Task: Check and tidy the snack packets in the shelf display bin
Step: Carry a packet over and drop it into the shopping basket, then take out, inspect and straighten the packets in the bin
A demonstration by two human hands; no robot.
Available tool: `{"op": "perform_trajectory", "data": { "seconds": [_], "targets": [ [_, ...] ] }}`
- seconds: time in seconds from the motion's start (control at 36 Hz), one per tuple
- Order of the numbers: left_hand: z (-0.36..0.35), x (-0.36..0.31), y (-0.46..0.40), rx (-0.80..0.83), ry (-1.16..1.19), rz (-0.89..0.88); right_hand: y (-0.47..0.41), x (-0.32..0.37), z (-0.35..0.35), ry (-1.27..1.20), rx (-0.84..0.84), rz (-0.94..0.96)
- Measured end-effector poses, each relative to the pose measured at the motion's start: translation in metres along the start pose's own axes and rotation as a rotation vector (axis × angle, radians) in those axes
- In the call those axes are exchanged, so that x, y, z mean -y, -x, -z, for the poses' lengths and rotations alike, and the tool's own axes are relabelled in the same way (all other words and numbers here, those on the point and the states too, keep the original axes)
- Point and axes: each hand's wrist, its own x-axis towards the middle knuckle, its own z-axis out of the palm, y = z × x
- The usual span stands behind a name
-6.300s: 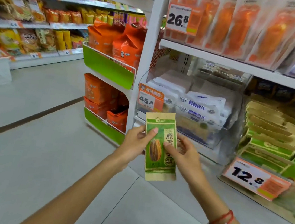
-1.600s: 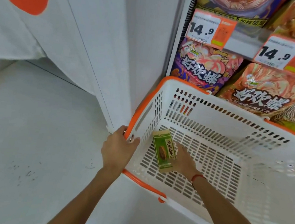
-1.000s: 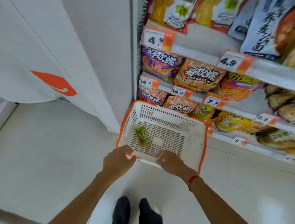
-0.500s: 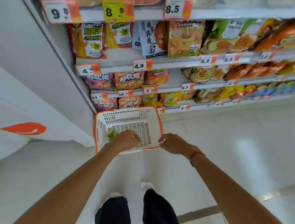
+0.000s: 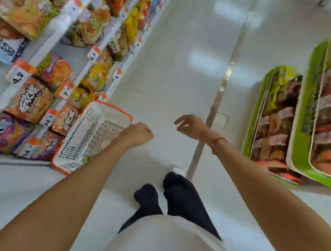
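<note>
White perforated plastic shopping basket with orange rim sits on the pale tiled floor, tilted in frame, right up against the bottom row of the noodle shelving on the left. Green snack packet: only a small green sliver shows through the basket near its lower edge, just above the left forearm; blurred, so no detail readable. Left hand hovers just right of the basket's far corner, fingers curled inward, nothing visibly gripped; contact with the rim can't be confirmed, looks just beside it. Packet lies well below and left of that hand, inside the basket, apart from both hands. Right hand is in the air over the floor, well clear of the basket, fingers loosely curled and spread, holding nothing. Red string bracelet on the right wrist. Both arms bare, stretched forward. Dark trouser legs and white top visible at bottom centre. Left shelves hold orange and purple noodle bags with orange-and-white price tags, "4.9" readable. Right side: lime-green framed display bins stacked with brown and red packets, across the aisle from the basket. Heavy motion blur across the frame.
</note>
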Motion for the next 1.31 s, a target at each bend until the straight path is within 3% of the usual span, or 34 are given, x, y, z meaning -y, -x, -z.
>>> {"op": "perform_trajectory", "data": {
  "seconds": [0.44, 0.69, 1.03, 1.31],
  "targets": [
    [-0.228, -0.199, 0.006, 0.450, -0.573, -0.381, 0.211, -0.273, 0.000, -0.431, -0.290, -0.496],
    [-0.379, -0.296, 0.049, 0.622, -0.729, -0.502, 0.342, -0.406, -0.011, -0.605, -0.393, -0.664],
    [-0.542, -0.420, 0.100, 0.726, -0.891, -0.681, 0.459, -0.545, -0.003, -0.788, -0.580, -0.866],
    [-0.663, -0.553, 0.124, 0.716, -0.959, -0.835, 0.517, -0.670, 0.060, -0.857, -0.681, -0.922]
  ]
}}
